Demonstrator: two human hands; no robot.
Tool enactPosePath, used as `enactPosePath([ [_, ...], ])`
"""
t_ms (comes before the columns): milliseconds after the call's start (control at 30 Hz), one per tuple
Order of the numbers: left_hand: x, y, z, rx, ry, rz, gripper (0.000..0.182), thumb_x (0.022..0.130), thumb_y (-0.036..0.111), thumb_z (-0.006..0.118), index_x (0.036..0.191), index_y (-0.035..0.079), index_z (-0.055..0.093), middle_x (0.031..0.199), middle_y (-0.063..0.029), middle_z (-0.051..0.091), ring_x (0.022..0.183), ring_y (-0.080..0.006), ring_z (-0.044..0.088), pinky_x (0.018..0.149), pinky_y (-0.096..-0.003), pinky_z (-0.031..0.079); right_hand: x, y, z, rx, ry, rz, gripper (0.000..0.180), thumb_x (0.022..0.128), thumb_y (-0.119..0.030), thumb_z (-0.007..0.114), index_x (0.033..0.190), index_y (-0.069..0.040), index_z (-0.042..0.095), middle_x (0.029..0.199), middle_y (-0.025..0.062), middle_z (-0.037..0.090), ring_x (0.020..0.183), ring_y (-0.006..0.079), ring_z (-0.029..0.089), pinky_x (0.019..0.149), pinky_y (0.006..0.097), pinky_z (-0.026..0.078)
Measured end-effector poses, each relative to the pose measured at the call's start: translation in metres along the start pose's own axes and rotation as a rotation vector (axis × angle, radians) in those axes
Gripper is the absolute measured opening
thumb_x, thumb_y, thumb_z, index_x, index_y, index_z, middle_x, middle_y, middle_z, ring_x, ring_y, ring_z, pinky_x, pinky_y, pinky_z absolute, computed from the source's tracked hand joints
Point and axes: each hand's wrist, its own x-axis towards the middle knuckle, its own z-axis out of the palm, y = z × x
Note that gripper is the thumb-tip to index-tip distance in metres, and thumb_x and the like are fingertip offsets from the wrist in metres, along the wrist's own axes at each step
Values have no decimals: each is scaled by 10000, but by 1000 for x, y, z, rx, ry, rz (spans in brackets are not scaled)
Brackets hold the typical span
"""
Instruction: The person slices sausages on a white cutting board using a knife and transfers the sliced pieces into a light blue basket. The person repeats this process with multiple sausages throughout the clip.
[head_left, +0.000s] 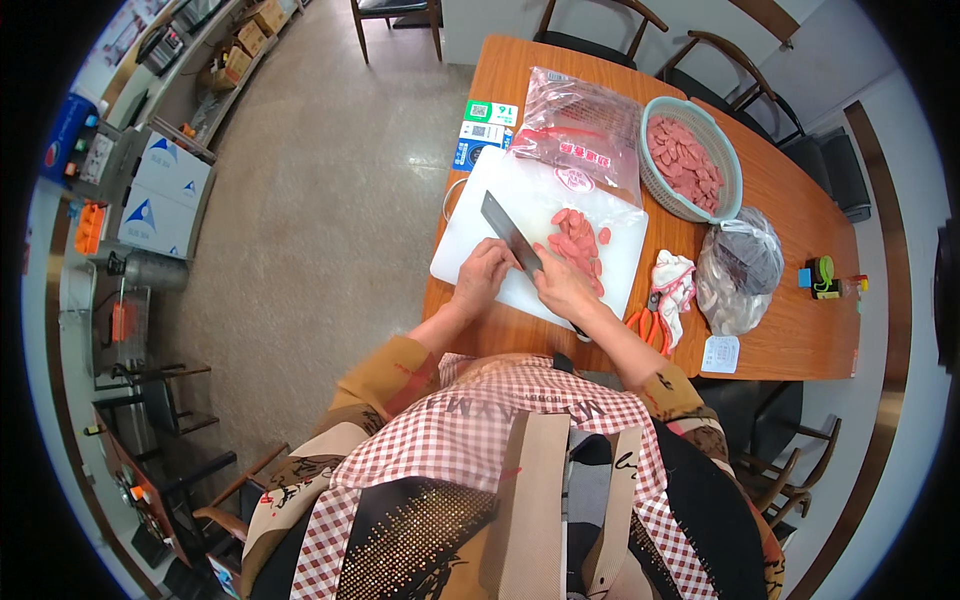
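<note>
My right hand (562, 283) is closed round the handle of a broad-bladed kitchen knife (511, 234), whose blade slants up and left over a white cutting board (465, 232). Beside the blade, my left hand (484, 271) has its fingers bent together over the board, on a piece of pink sausage that is mostly hidden. Sliced sausage (575, 244) lies in a loose pile right of the knife. Behind the board is a clear printed plastic package (581, 127) with reddish contents. A pale blue plastic basket (735, 169) at the back right holds many more slices.
Orange-handled scissors (651, 324) and a white cloth with pink edging (673, 289) lie right of the board. Farther right stand a filled clear plastic bag (739, 274) and small bottles (825, 279). Printed cards (484, 135) lie at the wooden table's left edge, and chairs (592, 37) stand behind.
</note>
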Motion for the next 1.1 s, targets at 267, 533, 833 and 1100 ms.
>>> enactPosePath([
  [267,-4,0,5,-24,-5,-55,100,840,-51,662,862,47,658,934,-89,625,894,-257,639,741,-347,533,-22,-3,-6,-43,-97,63,595,934,-164,494,1515,-112,375,908,279,668,908,457,650,807,533,493],
  [533,-3,-1,3,-21,31,3,100,829,-40,682,869,47,654,942,-81,617,865,-259,639,704,-350,536,-33,-7,-32,-6,-48,-75,348,909,-114,510,1228,28,509,791,294,659,793,483,655,745,592,481],
  [833,-4,0,3,-37,19,-9,118,823,-51,681,880,31,618,945,-88,618,827,-276,636,684,-345,532,-20,-12,-19,51,-43,-26,322,921,-125,509,1207,23,525,887,317,660,890,486,650,815,585,482],
  [1100,-8,-14,-4,22,-167,-25,298,803,-43,722,1066,52,619,1088,-126,588,1005,-302,605,811,-356,531,22,0,-9,145,64,2,311,939,-196,495,1181,-11,565,973,298,659,944,473,634,836,546,485],
])
